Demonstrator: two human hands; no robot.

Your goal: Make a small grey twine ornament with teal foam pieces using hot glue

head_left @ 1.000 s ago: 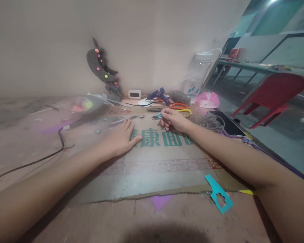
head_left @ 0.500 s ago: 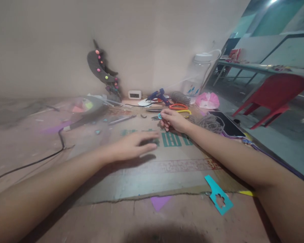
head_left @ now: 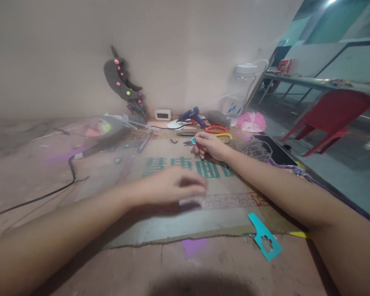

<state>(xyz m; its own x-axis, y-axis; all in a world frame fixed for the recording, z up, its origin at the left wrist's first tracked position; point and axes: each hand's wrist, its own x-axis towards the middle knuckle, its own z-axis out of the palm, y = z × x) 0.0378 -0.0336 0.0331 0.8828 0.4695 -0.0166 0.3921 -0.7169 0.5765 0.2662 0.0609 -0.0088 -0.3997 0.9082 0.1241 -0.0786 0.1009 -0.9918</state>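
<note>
My right hand (head_left: 211, 146) pinches a small teal paper piece (head_left: 193, 140) at its fingertips, beside scissors with yellow handles (head_left: 225, 136). The fingers partly cover the piece, so its full outline is hidden. My left hand (head_left: 172, 185), blurred by motion, hovers over the printed cardboard sheet (head_left: 135, 230) with thumb and fingers apart and nothing visible between them. A pen-like stick (head_left: 144, 142) lies slanted on the cardboard's far side. Near the front edge rests a teal paper strip (head_left: 269, 244) with a flower-shaped hole.
Red-handled scissors (head_left: 216, 129), a blue glue gun (head_left: 191, 116), a small white clock (head_left: 163, 114) and grey yarn (head_left: 254, 150) lie farther back. At right are a phone (head_left: 274, 150) and a clear bottle (head_left: 242, 90). A black cord (head_left: 49, 191) runs along the left.
My left hand has moved right and slightly nearer to me. The pen-like stick has turned to a steeper slant. My right hand stays almost still with the teal piece.
</note>
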